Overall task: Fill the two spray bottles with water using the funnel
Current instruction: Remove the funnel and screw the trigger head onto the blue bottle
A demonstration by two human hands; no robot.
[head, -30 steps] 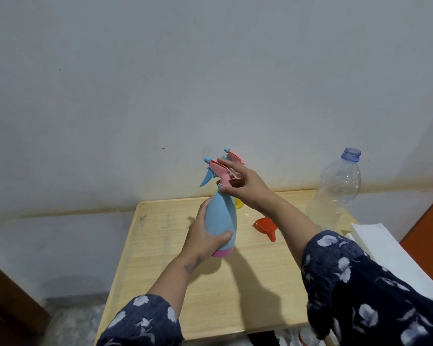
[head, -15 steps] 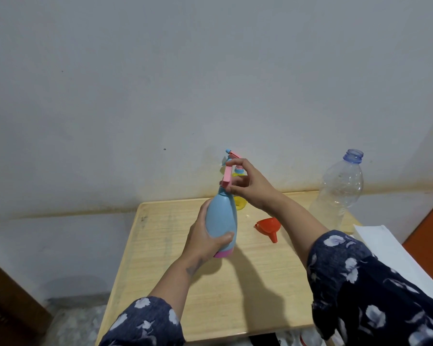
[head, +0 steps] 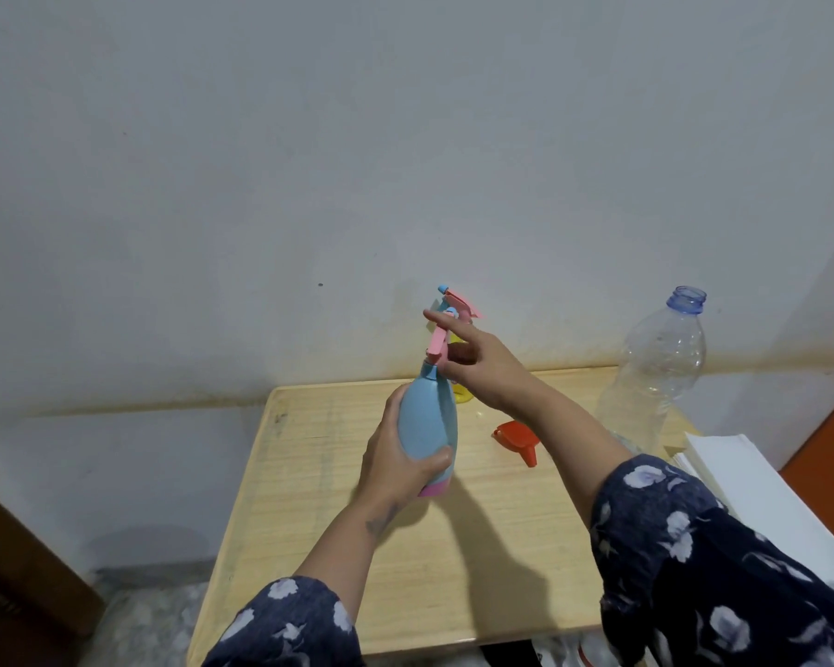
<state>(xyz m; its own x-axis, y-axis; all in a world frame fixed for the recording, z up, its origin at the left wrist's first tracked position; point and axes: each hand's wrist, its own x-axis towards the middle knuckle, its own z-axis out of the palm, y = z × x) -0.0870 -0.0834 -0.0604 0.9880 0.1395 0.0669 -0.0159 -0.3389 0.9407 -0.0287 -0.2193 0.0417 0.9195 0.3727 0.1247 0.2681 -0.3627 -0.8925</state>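
Plainly a light job: blue spray bottle (head: 427, 421) held upright and clear of the table (head: 319, 479), above its middle toward the far edge. Left hand (head: 396, 466) wraps the lower body from the left, thumb across the front just above the pink base, fingers hidden behind. Right hand (head: 477, 363) is at the neck, thumb and bent fingers closed around the collar under the pink trigger head (head: 438, 341), index finger stretched out past it. Judged: smooth hard plastic, probably empty and so light, a bit slippery; the wide belly is the sound place to steady it, the collar the place to twist, not the thin trigger. Second spray bottle (head: 462, 394) stands behind, mostly hidden, yellow body near the far edge, its pink head showing above the fingers. Red funnel (head: 516, 438) lies on its side right of the blue bottle, well apart from both hands. Clear uncapped water bottle (head: 656, 377) stands at the far right corner; thin-walled, likely to buckle if squeezed.
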